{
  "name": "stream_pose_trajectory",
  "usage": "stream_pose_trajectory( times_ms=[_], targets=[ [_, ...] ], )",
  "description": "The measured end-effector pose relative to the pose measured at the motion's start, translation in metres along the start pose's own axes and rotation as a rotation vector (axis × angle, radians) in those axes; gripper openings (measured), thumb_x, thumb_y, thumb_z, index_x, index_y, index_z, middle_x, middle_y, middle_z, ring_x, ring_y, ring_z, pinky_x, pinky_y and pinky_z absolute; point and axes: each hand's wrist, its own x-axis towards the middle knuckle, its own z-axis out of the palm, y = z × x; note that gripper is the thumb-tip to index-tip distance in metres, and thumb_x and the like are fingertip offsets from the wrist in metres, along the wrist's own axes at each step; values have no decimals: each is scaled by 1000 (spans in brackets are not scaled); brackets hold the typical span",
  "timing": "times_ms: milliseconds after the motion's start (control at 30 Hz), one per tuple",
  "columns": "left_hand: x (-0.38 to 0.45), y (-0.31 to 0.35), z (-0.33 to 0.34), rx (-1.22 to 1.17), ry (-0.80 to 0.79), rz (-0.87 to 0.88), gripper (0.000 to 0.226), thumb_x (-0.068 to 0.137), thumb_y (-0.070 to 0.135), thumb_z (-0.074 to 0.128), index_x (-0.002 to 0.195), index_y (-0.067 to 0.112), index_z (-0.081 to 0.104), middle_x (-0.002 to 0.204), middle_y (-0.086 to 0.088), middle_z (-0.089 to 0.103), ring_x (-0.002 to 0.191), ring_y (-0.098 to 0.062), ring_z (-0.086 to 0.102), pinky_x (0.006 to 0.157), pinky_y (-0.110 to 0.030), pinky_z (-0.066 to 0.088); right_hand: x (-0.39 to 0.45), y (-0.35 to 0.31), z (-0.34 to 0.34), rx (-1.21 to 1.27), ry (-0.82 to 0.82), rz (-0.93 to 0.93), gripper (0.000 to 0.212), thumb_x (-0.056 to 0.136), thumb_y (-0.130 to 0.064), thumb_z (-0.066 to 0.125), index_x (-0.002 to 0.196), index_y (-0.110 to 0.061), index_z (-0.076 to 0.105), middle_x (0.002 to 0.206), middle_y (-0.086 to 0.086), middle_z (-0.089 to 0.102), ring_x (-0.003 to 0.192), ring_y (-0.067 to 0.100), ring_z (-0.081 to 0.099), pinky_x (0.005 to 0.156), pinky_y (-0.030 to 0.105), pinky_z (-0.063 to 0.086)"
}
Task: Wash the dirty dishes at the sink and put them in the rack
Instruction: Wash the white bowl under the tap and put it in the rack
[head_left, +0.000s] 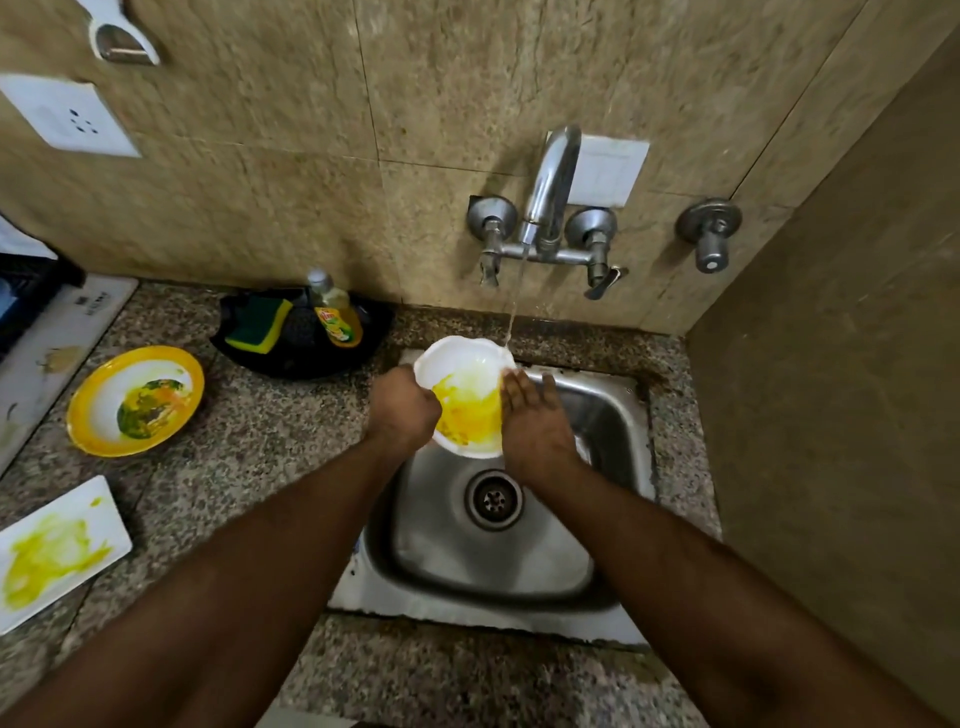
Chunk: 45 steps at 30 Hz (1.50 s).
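On the counter at the far left, a white rectangular plate smeared with yellow-green residue and a yellow-rimmed round plate with dark green and orange leftovers are left waiting, well apart from the sink. Behind them, a green-and-yellow sponge and a bottle of dish soap are kept in a black tray. The white bowl, stained yellow inside, is held tilted over the sink's back edge: its left rim is clamped by the left hand, while the right hand is laid open against the right rim, fingers spread. The stream from the tap is seen landing at the bowl's upper right edge. The rinse would probably be done best if the bowl were turned so the water is carried across the yellow patch, with the residue rubbed loose by the right fingers; soap and sponge will likely be needed afterwards
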Motion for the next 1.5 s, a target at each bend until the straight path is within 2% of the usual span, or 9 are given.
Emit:
stream_pose_trajectory(
  times_ms=[267,433,600,800,933,1033,1267,1400,1500],
  targets=[
    [22,-17,-25,-139,-157,-29,20,84,13,56,94,3,71,77,-17,72,44,-22,68,35,-29,51,0,24,-3,69,167,-251,74,96,-28,41,162,-9,13,169,18,1,157,31,-7,123,59,2],
    [22,-18,-11,-572,-83,-212,34,84,10,67,117,9,73,108,-17,75,97,-34,71,82,-40,58,-3,19,-9,40,234,-347,64,97,-22,37,157,-3,28,164,20,29,156,32,15,127,49,3],
    [-15,-16,24,-1070,-34,-416,73,48,0,77,115,26,70,106,-11,77,94,-35,73,78,-55,62,-9,-13,-8,70,186,-188,62,100,-20,36,155,7,25,160,29,30,152,40,23,125,50,0],
    [-15,-38,34,-1009,3,-362,82,38,1,60,119,10,70,105,-21,74,96,-43,69,75,-61,59,-11,-8,3,96,150,-244,69,97,-34,46,156,-2,31,159,20,38,149,33,34,125,51,0],
    [2,-31,3,-933,-127,-364,70,36,-3,53,103,1,73,81,-20,68,76,-36,63,65,-43,50,-2,27,-2,37,173,-348,77,93,-39,51,160,-13,24,166,9,27,156,24,18,124,56,-5],
    [9,-24,-8,-911,-174,-375,60,36,-4,53,92,4,73,84,-21,68,77,-36,64,68,-47,49,0,29,-14,24,229,-366,79,93,-36,52,161,-10,21,169,14,14,158,28,3,125,55,-3],
    [-15,-19,24,-1091,-94,-458,59,53,-2,74,109,13,73,101,-16,77,92,-41,73,82,-58,60,-2,6,-14,33,124,-261,67,101,-21,36,160,0,13,168,22,11,157,34,10,128,44,0],
    [-36,-20,42,-1149,12,-487,70,66,-12,65,133,8,61,112,-19,71,95,-38,68,74,-43,60,-13,5,-3,124,160,-281,63,101,-23,40,159,-3,25,165,20,26,154,32,23,126,41,5],
    [-20,-41,42,-1040,-81,-374,91,47,5,70,137,10,61,116,-22,70,101,-41,67,85,-53,58,-19,13,8,173,106,-349,75,95,-32,54,160,-12,24,166,13,27,154,27,24,126,38,7]
  ],
)
